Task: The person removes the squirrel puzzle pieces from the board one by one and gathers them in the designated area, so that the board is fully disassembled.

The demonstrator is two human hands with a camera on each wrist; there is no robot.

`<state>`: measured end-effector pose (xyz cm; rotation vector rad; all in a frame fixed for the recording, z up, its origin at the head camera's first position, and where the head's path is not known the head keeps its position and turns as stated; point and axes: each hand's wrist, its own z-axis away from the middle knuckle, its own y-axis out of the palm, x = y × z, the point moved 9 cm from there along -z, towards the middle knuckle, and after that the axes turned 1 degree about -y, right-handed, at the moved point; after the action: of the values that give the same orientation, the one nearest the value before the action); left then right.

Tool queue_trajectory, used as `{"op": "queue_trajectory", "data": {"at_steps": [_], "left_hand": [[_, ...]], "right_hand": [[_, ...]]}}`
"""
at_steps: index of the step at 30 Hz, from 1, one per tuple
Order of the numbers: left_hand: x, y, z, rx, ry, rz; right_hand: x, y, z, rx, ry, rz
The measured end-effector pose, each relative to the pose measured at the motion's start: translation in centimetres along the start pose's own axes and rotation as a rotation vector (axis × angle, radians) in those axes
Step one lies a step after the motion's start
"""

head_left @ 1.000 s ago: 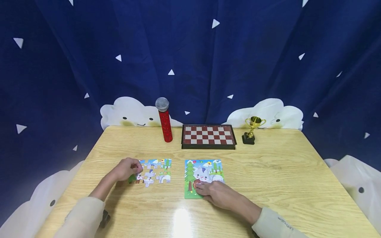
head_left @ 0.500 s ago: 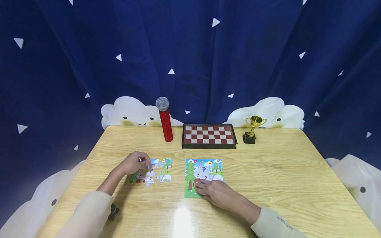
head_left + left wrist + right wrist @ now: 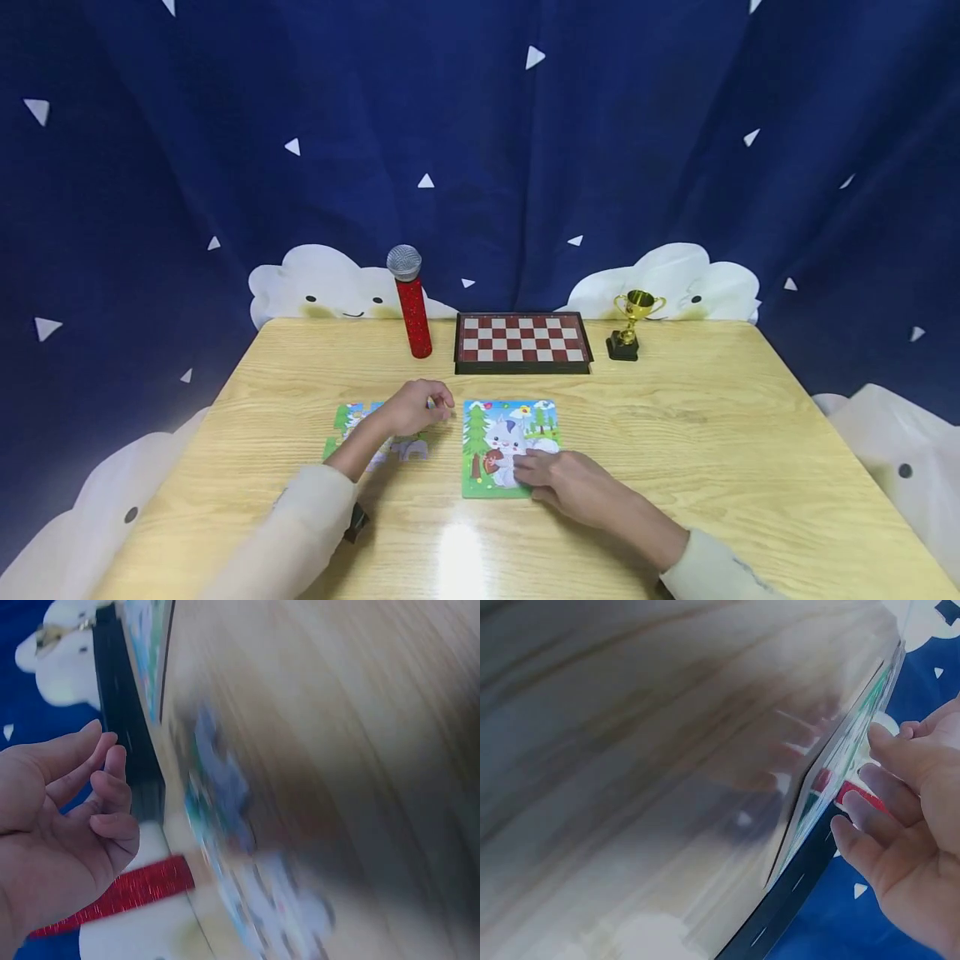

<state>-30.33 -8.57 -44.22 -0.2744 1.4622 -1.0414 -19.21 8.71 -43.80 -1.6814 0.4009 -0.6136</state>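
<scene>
A square picture puzzle board (image 3: 480, 429) lies mid-table, printed with a pale squirrel-like animal, trees and grass. My right hand (image 3: 566, 485) has its fingertips at the board's lower right part; its fingers look relaxed in the right wrist view, holding nothing. Left of the board, loose jigsaw pieces (image 3: 348, 415) with a similar picture lie in a rough rectangle, partly hidden by my left arm. Between pieces and board hovers my left hand (image 3: 412, 408), nearest the board's left edge. Its fingers curl loosely in the left wrist view, with nothing visible between them.
Behind stand a red microphone (image 3: 414, 317) with a silver head, a checkered game board (image 3: 522, 340) in a black frame, and a small gold trophy cup (image 3: 636, 310) on a black base. A blue curtain (image 3: 480, 125) with white triangles hangs past the table's back edge.
My left hand has moved right, from the upper left jigsaw pieces toward the board. My right hand has slid slightly right, uncovering more of the printed animal.
</scene>
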Motion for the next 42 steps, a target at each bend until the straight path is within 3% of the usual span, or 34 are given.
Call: {"op": "queue_trajectory", "data": {"at_steps": [11, 19, 24, 42], "left_hand": [[-2.9, 4.1, -1.3, 0.084, 0.056, -0.018], [-5.3, 6.9, -1.8, 0.132, 0.117, -0.013], [-6.5, 8.4, -1.8, 0.171, 0.113, 0.023], [-8.0, 10.5, -2.0, 0.158, 0.165, 0.012]], "right_hand": [[-1.8, -0.7, 1.9, -0.052, 0.029, -0.019], [-3.1, -0.7, 3.0, -0.031, 0.069, -0.027], [-3.8, -0.8, 3.5, -0.039, 0.086, -0.02], [-5.0, 0.0, 3.7, -0.003, 0.145, 0.021]]}}
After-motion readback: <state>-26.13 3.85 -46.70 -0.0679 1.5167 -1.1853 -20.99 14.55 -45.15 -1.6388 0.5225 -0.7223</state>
